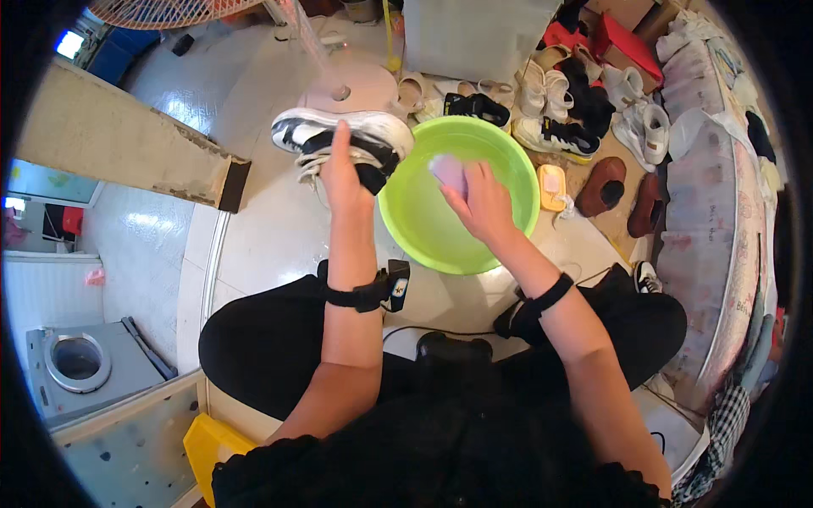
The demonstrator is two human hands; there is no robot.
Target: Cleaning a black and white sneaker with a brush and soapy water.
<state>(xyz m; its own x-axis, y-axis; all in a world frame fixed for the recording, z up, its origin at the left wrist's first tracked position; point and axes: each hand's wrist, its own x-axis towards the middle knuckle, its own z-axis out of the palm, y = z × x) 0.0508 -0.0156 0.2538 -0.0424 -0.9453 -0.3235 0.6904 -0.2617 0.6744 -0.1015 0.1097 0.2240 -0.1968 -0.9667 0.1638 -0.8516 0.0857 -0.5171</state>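
A black-and-white lace-up sneaker (375, 136) is tilted on its side in my left hand (346, 174), the thumb pressed along its side near the sole. Its cream laces hang loose, and it is held up at the left rim of a green plastic basin (406, 244). My right hand (483, 203) grips a pale purple scrubbing brush (450, 173) above the basin. The brush is slightly blurred, so its bristles are hard to make out. Cloudy water (435, 219) appears to lie in the basin.
Right of the basin sits a yellow soap dish (552, 188) with a bar in it. Brown shoes (601, 184) and several sneakers (556, 136) line the floor beyond. A fan base (356, 89) stands behind the held sneaker. A fabric-covered piece of furniture (695, 190) borders the right side.
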